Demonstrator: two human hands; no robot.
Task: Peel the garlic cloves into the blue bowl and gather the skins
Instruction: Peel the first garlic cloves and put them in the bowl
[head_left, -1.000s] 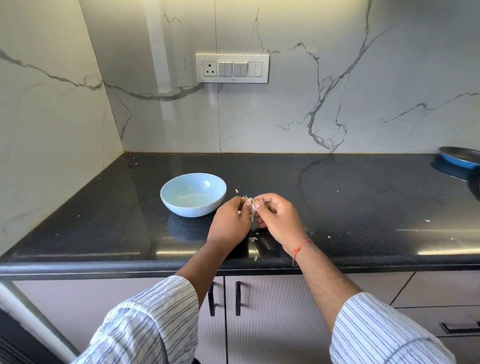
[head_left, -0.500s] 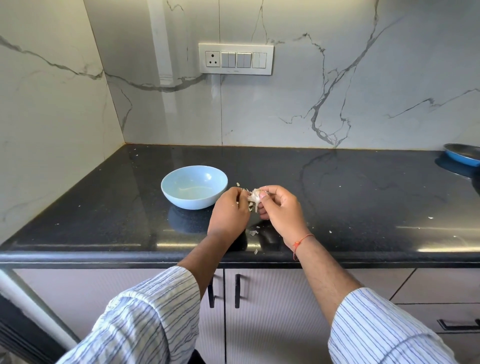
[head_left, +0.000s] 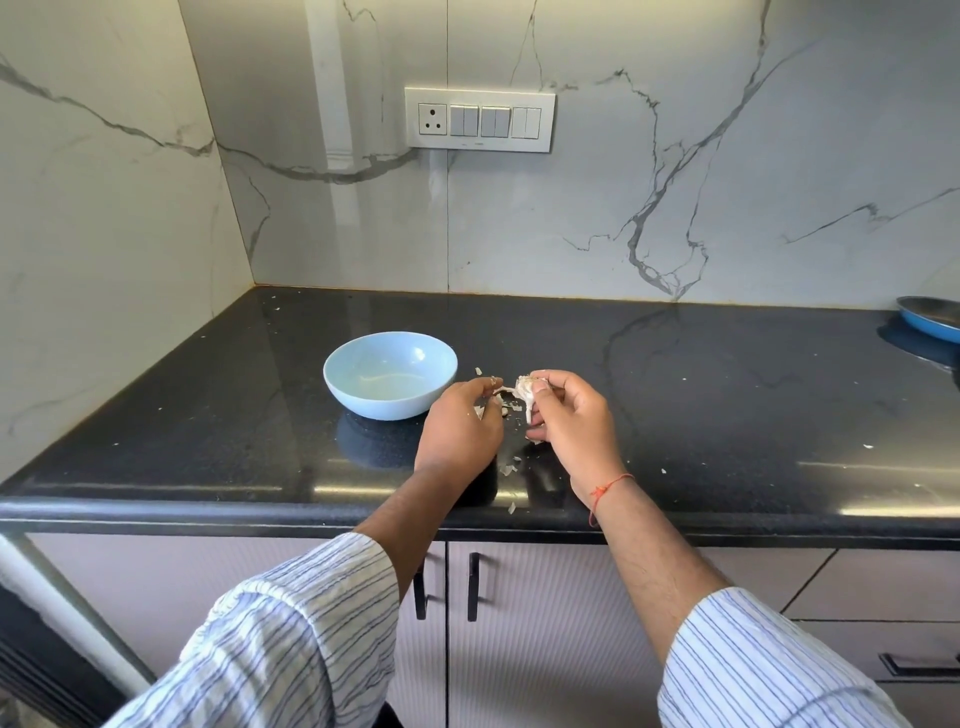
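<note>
1. The person is standing at a black countertop (head_left: 675, 395) with both hands held just above it, close to its front edge.
2. The right hand (head_left: 569, 423) is gripping a garlic bulb (head_left: 525, 391), with fingers and thumb curled round it; the bulb's papery top is showing above the fingers.
3. The left hand (head_left: 460, 428) is pinching a strip of skin (head_left: 503, 388) between its curled fingertips, and the strip is running across the small gap towards the garlic; I cannot tell whether it is joined to the bulb.
4. The two hands are sitting just beside each other, not touching.
5. A blue bowl (head_left: 390, 375) is standing upright on the counter just left of the left hand and slightly farther back; it looks to be holding nothing but a pale glare on its bottom.
6. Loose skin flakes (head_left: 508, 470) are lying scattered on the counter beneath and between the hands, with a few more near the front edge and some small specks off to the right.
7. A red thread (head_left: 608, 488) is circling the right wrist, and striped shirt sleeves (head_left: 291, 639) are rolled back along both forearms.
8. A blue pan (head_left: 932, 318) is resting at the far right edge of the counter, well apart from the hands and partly cut off from sight.
9. A white switch panel (head_left: 479, 120) is sitting on the marble wall behind the bowl, and cabinet doors (head_left: 545, 623) with dark handles are showing below the counter.
</note>
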